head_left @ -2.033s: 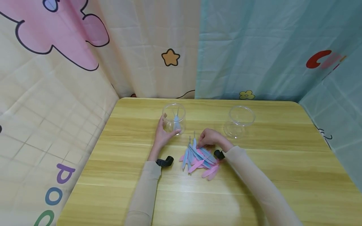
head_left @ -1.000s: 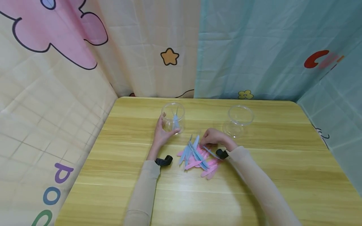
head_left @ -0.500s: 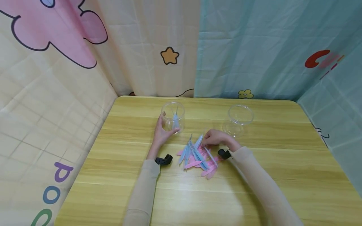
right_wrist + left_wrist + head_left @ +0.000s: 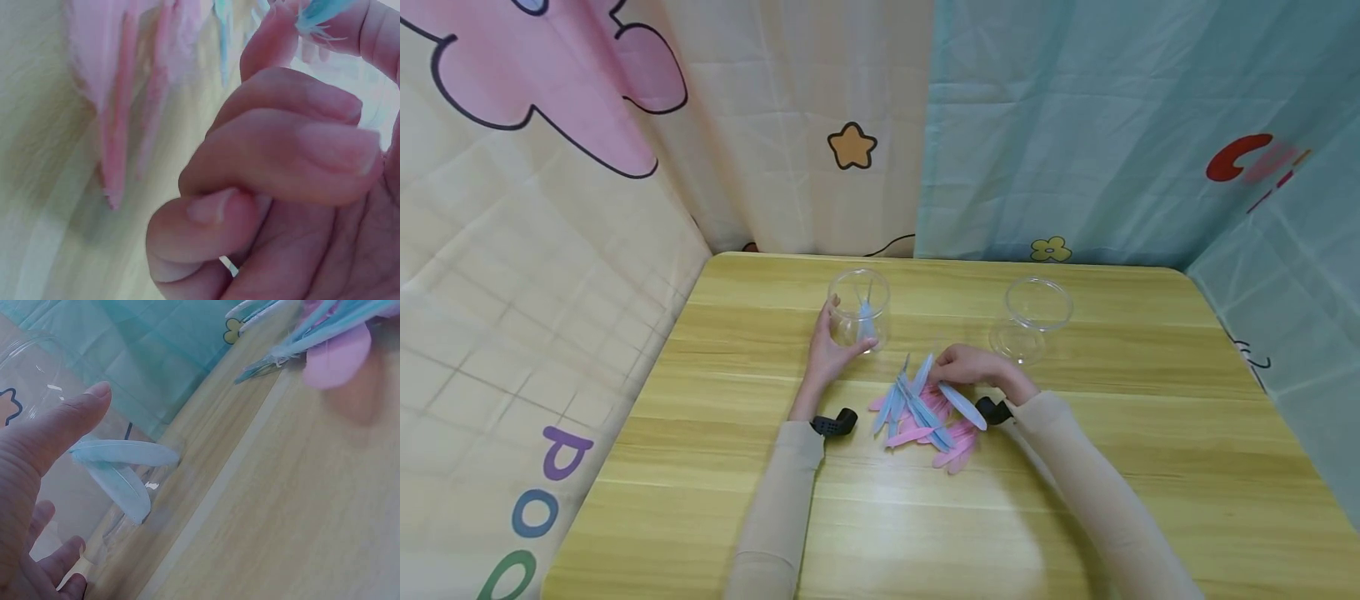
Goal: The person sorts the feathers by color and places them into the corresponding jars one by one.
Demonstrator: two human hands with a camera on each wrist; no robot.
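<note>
My left hand (image 4: 830, 350) holds a clear plastic cup (image 4: 884, 308) near the table's back, thumb on one side and fingers round the other. A few light-blue feathers (image 4: 866, 321) stand inside it, and two feather vanes (image 4: 128, 452) show through its wall in the left wrist view. My right hand (image 4: 973, 365) pinches a light-blue feather (image 4: 964, 406) between thumb and forefinger, just above the feather pile; in the right wrist view only a tuft of the feather (image 4: 322, 11) shows. Below lie several pink feathers (image 4: 953, 458) and blue feathers (image 4: 925, 417) mixed together.
A second clear cup (image 4: 1067, 315) stands at the back right, with nothing visible inside. The wooden table (image 4: 700, 467) runs back to a printed curtain (image 4: 775, 167). Each wrist wears a small black camera (image 4: 835, 423).
My right hand has drawn a blue feather out of the pile and moved slightly right; the feather has turned its flat side up. The left hand stays on the cup.
</note>
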